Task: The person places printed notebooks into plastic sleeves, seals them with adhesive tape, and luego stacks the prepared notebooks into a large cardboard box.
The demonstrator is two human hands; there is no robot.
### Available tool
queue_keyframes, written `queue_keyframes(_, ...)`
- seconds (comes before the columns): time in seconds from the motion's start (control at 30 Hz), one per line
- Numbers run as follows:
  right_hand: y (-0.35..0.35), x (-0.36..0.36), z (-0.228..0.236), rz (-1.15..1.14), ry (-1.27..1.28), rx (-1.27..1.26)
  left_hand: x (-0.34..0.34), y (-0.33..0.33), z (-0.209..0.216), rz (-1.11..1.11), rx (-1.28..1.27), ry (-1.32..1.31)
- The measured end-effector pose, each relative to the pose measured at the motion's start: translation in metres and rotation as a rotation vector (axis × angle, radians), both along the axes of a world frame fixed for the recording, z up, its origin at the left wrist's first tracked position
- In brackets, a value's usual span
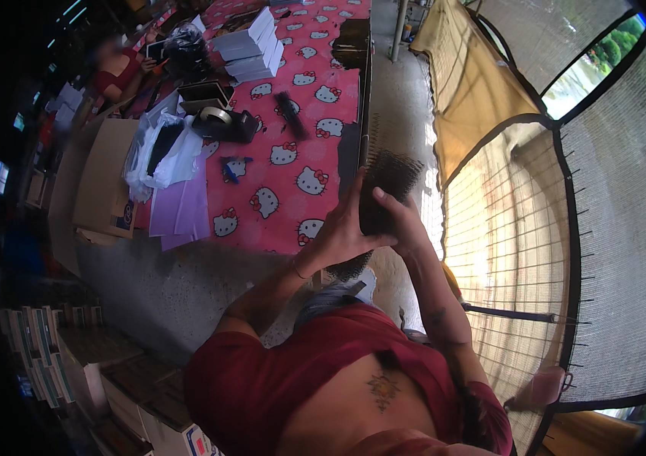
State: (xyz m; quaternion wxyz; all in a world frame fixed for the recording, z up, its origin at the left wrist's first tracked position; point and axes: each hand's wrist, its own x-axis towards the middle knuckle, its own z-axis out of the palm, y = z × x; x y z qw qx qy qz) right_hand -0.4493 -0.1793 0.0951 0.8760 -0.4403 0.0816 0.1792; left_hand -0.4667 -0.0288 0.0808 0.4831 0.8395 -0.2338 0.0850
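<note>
Both my hands grip a dark bundle with a jagged, bristly upper edge, just past the right edge of the table. I cannot make out what it is made of. My left hand wraps around its left side, with the fingers pointing up along it. My right hand clasps the other side, the thumb lying across the front. Below my hands, more dark bristly material shows near my lap. A row of thin upright pins stands at the table edge just beyond the bundle.
A pink patterned cloth covers the table. On it are a black tape dispenser, a dark bristly strip, a blue piece, white stacks and plastic bags. A cardboard box stands left. A co-worker sits far left.
</note>
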Motion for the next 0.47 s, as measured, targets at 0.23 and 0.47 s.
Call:
queue_keyframes(0.23, 0.002, 0.079, -0.039, 0.289, -0.093, 0.039, 0.060, -0.006, -0.045, 0.133, -0.269, 0.325)
queue_keyframes(0.47, 0.028, 0.185, -0.069, 0.634, -0.122, -0.040, 0.138, 0.013, -0.070, 0.326, -0.504, 0.371)
